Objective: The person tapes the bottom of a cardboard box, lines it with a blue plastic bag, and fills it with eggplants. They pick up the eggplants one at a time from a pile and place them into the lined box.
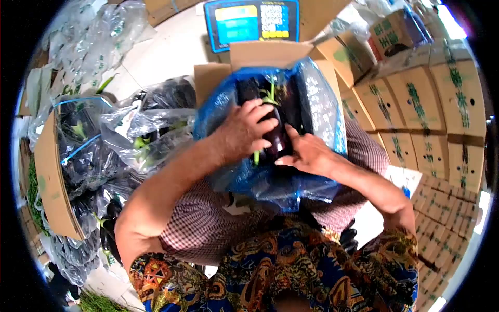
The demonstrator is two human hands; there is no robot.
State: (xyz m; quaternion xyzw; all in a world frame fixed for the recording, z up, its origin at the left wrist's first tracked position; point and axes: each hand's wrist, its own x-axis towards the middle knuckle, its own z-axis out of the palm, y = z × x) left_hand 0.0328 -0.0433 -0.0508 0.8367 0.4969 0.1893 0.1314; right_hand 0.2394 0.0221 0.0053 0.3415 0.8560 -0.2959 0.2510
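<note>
A cardboard box (249, 53) lined with a blue plastic bag (213, 112) stands between my knees and holds several dark eggplants. On top lies one glossy eggplant (276, 136) with a green stem pointing away from me. My left hand (241, 130) rests over its left side, fingers spread and bent across it. At its right side and near end is my right hand (306, 152), with thumb and forefinger apart, touching it. The undersides of both hands are hidden.
To the left, clear plastic bags of eggplants (150, 132) lie beside an upright cardboard flap (52, 182). Stacked closed cartons (421, 104) line the right side. A blue-framed sign with a code (252, 23) is beyond the box. More crumpled plastic (99, 41) lies at the upper left.
</note>
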